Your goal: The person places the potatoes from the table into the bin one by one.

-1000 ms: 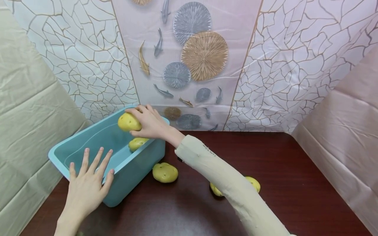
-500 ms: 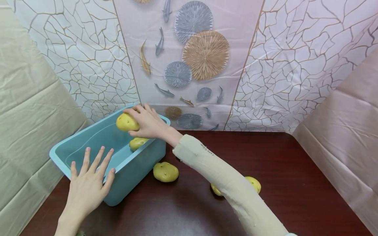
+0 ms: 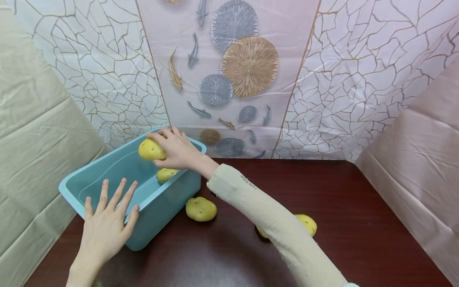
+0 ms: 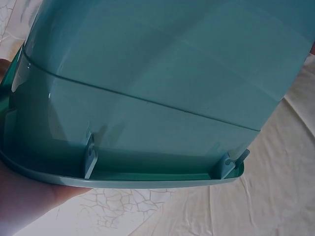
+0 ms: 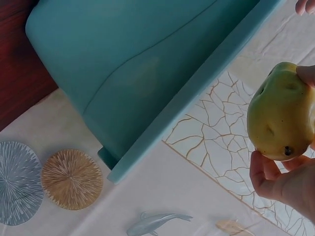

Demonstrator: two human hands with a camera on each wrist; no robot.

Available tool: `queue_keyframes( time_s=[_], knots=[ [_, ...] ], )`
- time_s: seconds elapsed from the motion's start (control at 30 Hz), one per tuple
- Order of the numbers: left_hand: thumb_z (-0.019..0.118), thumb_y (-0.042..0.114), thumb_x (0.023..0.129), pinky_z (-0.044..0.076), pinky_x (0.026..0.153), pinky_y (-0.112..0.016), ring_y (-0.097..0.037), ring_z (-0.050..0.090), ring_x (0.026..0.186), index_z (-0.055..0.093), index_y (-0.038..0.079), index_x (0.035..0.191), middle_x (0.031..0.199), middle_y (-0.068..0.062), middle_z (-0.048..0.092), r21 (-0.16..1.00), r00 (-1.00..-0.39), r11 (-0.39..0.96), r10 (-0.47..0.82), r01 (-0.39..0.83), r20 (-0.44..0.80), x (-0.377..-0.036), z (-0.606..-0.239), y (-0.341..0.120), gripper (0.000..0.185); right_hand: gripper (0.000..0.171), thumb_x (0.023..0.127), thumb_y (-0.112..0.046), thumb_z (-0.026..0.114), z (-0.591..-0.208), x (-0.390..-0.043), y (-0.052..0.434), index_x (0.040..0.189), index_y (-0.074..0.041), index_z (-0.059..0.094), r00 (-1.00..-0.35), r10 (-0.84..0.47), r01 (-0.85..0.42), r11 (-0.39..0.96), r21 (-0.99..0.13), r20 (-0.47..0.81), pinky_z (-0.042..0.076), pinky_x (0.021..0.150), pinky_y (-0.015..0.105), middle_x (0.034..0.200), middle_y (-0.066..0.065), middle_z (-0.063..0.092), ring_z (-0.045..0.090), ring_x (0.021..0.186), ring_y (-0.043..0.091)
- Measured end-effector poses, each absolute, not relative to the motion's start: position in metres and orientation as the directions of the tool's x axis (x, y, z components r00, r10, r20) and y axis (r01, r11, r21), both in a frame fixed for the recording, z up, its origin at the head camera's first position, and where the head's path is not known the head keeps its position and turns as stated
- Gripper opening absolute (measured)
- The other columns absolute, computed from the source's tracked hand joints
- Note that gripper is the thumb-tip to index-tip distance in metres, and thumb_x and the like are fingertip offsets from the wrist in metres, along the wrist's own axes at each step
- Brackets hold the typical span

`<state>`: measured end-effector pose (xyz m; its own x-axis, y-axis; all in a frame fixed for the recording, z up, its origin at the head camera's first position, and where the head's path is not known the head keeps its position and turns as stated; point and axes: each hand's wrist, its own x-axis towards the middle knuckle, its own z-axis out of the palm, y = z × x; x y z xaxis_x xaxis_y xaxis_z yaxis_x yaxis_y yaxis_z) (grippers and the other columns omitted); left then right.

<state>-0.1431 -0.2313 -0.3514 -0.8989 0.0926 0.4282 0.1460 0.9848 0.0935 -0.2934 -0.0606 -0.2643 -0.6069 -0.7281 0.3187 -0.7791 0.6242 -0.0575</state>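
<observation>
A teal plastic tub [image 3: 165, 203] stands at the left of a dark wooden table [image 3: 340, 207]. My right hand [image 3: 175, 149] grips a yellow potato [image 3: 150, 150] over the tub's far end; the right wrist view shows that potato [image 5: 281, 118] pinched between my fingers [image 5: 266, 177] beside the tub [image 5: 147, 64]. Another potato [image 3: 166, 174] lies inside the tub. My left hand [image 3: 107, 223] rests flat, fingers straight, on the tub's near rim; the left wrist view shows the tub's wall [image 4: 157, 98] close up.
Two more potatoes lie on the table: one [image 3: 201, 209] just right of the tub, another [image 3: 306, 224] partly hidden behind my right sleeve [image 3: 272, 227]. Patterned sheets [image 3: 244, 67] hang along the back and sides.
My right hand has carried the potato slightly left and down over the tub. The left hand has stayed put on the rim.
</observation>
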Motion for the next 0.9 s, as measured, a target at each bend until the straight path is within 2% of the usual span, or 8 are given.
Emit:
queue_keyframes(
  time_s=[0.37,0.9],
  knots=[
    [0.043,0.036,0.092,0.005,0.098,-0.07,-0.031,-0.006,0.139,0.021,0.024,0.143,0.147,-0.012,0.026,0.082,-0.893,0.986,0.096,0.146,0.44,-0.143,-0.351,-0.231,0.057,0.06,0.084,-0.042,0.055,-0.269,-0.301,-0.051,0.137,-0.024,0.034,-0.599,-0.732,-0.784,0.619,-0.05,0.323,0.037,0.09,0.036,0.135,0.002,0.039,0.034,0.122,0.023],
    [0.042,0.037,0.092,0.002,0.099,-0.069,-0.031,-0.009,0.139,0.019,0.025,0.143,0.148,-0.012,0.023,0.111,-0.903,0.981,0.097,0.157,0.418,-0.144,-0.351,-0.233,0.058,0.052,0.087,-0.038,0.052,-0.276,-0.301,-0.032,0.134,-0.024,0.038,-0.599,-0.727,-0.784,0.617,-0.063,0.336,0.037,0.092,0.039,0.135,0.004,0.04,0.035,0.122,0.024]
  ],
)
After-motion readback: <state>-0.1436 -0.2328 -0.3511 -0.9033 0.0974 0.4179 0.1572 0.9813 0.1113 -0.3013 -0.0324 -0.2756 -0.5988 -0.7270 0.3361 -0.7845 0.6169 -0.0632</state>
